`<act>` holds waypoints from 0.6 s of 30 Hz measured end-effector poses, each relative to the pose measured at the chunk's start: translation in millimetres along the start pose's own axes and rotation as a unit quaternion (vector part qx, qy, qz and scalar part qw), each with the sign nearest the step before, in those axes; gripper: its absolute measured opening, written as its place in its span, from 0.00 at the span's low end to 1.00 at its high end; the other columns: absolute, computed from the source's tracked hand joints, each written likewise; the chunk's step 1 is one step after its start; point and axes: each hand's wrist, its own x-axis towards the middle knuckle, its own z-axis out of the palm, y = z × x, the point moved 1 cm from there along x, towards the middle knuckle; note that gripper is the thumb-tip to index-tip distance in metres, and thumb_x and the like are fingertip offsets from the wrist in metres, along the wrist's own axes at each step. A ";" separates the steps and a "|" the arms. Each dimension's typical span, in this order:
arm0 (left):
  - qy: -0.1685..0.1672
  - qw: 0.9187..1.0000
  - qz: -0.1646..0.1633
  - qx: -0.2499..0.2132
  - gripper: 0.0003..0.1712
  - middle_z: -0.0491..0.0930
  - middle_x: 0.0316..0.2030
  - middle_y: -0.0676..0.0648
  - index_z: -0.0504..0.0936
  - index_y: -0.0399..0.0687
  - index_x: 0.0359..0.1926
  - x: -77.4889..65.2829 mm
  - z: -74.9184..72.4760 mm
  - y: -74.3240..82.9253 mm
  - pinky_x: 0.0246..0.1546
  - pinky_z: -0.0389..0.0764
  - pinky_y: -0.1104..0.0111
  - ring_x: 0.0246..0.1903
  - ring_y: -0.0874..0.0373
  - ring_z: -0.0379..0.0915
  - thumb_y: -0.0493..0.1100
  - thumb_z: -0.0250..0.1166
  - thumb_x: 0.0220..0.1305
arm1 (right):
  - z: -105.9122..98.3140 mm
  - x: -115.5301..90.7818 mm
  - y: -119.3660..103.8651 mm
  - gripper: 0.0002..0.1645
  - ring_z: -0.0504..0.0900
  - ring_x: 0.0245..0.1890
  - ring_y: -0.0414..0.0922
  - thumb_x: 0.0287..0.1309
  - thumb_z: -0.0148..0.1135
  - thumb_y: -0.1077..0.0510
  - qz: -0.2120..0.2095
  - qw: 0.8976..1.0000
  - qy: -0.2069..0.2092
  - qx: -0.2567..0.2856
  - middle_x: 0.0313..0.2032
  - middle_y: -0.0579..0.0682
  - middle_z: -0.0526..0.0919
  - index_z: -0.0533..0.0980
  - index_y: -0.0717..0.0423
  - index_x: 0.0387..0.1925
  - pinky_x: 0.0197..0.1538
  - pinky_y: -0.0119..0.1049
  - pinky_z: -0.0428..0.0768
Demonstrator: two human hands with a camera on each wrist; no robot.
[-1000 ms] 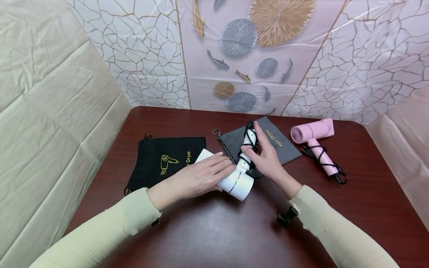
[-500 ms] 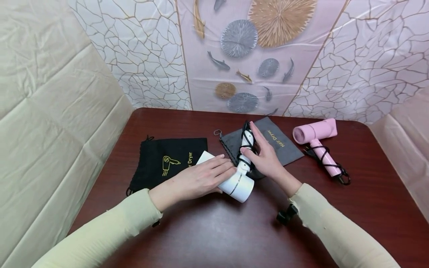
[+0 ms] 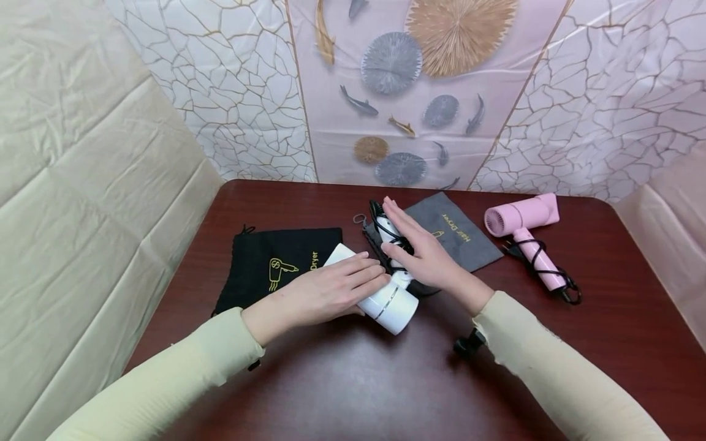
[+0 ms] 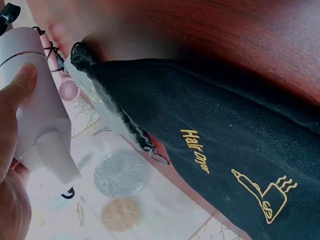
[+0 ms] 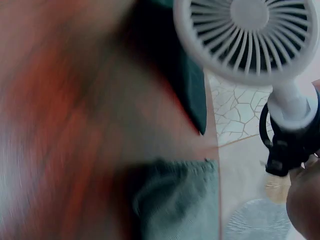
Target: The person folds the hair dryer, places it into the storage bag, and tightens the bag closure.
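In the head view my left hand (image 3: 331,291) grips the barrel of a white hair dryer (image 3: 394,311). The left wrist view shows the thumb across the barrel (image 4: 37,95). The dryer's handle, wrapped in black cord (image 3: 377,211), angles up and left, partly hidden by my right hand (image 3: 421,254). That hand lies against the handle's right side with long straight fingers and its thumb over the handle. The right wrist view catches the round rear grille (image 5: 250,15) close up and the black cord by the hand.
A black drawstring pouch (image 3: 254,263) lies left of the dryer. Behind it a grey pouch (image 3: 471,245) lies flat, partly under the handle. At the far right rests a pink hair dryer (image 3: 521,214) with its cord wrapped round its handle. Fabric walls border the brown table (image 3: 353,392).
The white dryer's handle has swung left toward its barrel, with my right hand moving left against it. My left hand has stayed on the barrel.
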 end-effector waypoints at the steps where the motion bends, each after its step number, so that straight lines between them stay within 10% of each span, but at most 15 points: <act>1: 0.001 1.000 0.000 -0.005 0.41 0.79 0.67 0.43 0.76 0.39 0.70 0.2 -0.3 -0.3 0.79 0.63 0.59 0.68 0.51 0.74 0.53 0.78 0.63 | -2.4 -0.9 -1.2 0.43 0.46 0.85 0.44 0.80 0.59 0.52 -0.002 1.000 -0.005 -0.012 0.86 0.40 0.47 0.51 0.46 0.86 0.81 0.58 0.57; 18: -0.007 1.000 0.018 0.015 0.42 0.78 0.68 0.43 0.74 0.39 0.72 -2.3 3.2 6.4 0.79 0.62 0.60 0.70 0.50 0.72 0.55 0.76 0.65 | 3.0 -10.3 -7.4 0.36 0.48 0.85 0.46 0.84 0.49 0.52 -0.018 0.998 -0.044 -0.046 0.85 0.47 0.51 0.54 0.51 0.85 0.80 0.57 0.60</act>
